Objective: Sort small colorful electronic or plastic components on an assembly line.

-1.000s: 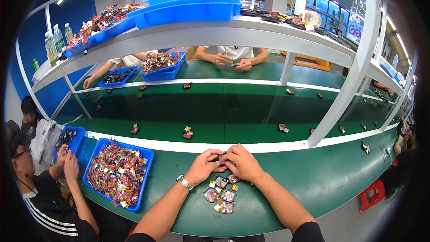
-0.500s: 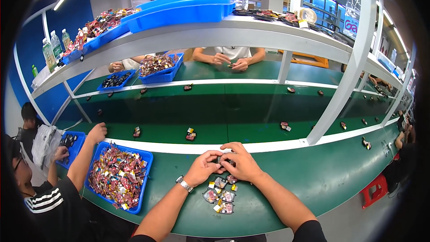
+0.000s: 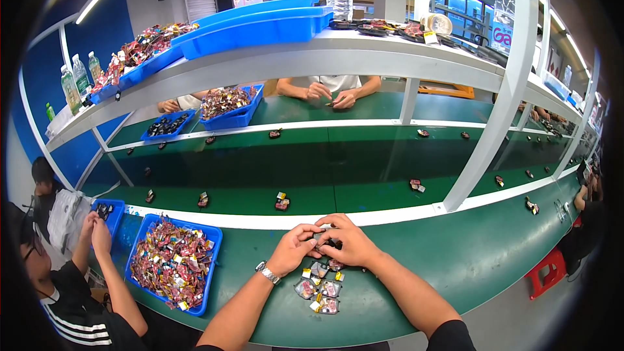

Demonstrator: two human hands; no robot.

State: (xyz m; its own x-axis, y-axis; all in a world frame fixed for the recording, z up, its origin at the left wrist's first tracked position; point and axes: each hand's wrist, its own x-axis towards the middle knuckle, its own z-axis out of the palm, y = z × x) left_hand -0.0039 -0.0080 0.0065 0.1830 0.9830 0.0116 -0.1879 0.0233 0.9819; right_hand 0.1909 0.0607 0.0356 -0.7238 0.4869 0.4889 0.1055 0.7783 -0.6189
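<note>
My left hand and my right hand meet over the green table, fingers closed around a small black plastic casing. The fingers cover most of it, so its inside is hidden. Just below my hands lies a cluster of similar casings, clear-faced and dark-rimmed, with reddish boards and small silver and yellow pieces showing. My right wrist rests close to the table, beside the cluster.
Left of my forearms stands a blue tray heaped with reddish boards. Beyond a white rail, a green strip carries scattered assemblies. A co-worker's hands are at far left. A shelf spans above.
The co-worker's arm at left has drawn back from the strip, and an assembly now shows there. Pieces on the near strip sit slightly farther right. My hands stay together, fingers shifted a little.
</note>
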